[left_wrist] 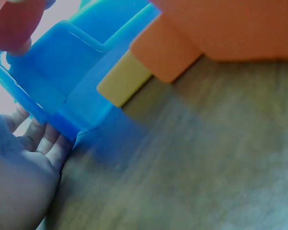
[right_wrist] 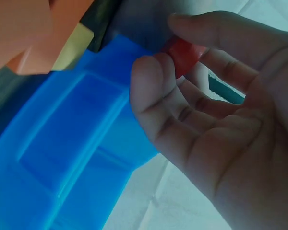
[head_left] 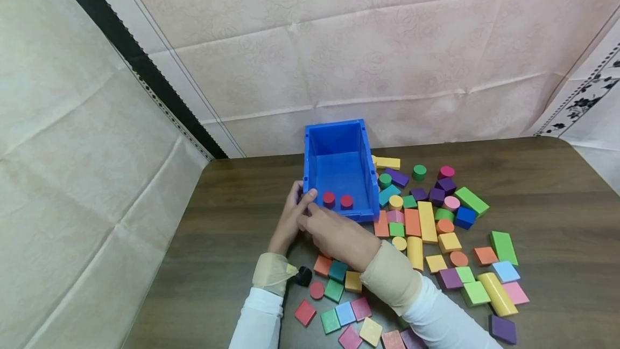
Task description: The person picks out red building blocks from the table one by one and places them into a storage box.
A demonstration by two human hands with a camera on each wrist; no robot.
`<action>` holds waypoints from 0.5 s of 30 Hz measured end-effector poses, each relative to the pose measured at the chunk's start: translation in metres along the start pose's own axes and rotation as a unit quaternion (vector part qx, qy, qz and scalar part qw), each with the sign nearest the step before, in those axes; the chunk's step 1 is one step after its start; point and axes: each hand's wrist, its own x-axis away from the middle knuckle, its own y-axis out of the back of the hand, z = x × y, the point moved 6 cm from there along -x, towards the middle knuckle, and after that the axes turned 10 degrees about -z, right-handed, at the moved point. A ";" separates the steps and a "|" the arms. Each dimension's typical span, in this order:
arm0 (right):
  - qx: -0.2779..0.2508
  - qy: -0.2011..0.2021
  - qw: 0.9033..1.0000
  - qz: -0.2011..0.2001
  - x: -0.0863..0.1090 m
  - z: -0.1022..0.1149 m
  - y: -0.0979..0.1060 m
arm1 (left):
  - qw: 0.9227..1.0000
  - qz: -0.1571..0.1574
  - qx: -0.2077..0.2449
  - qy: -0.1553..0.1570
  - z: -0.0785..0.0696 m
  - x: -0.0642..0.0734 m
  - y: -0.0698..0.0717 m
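Observation:
In the head view a blue plastic bin (head_left: 341, 171) stands near the table's far edge, with two red round blocks (head_left: 329, 200) inside near its front wall. My left hand (head_left: 290, 217) grips the bin's front left corner, thumb by the rim and fingers along the outside, also seen in the left wrist view. Just in front of the bin, my right hand (head_left: 339, 233) reaches across, close to the left hand. A small red block (right_wrist: 184, 55) is pinched between its thumb and fingertips in the right wrist view; in the head view the hand hides that block.
Many coloured wooden blocks, including a yellow cylinder (head_left: 497, 294) and a purple block (head_left: 502, 329), lie right of the bin and in front of it. A dark object (head_left: 303, 276) is by the left wrist. Behind the brown table (head_left: 194, 273) hangs pale cloth (head_left: 387, 58).

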 end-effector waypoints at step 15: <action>-0.017 -0.043 0.999 -0.002 0.000 -0.008 0.008 | 1.000 -0.001 0.008 0.009 0.000 0.001 -0.001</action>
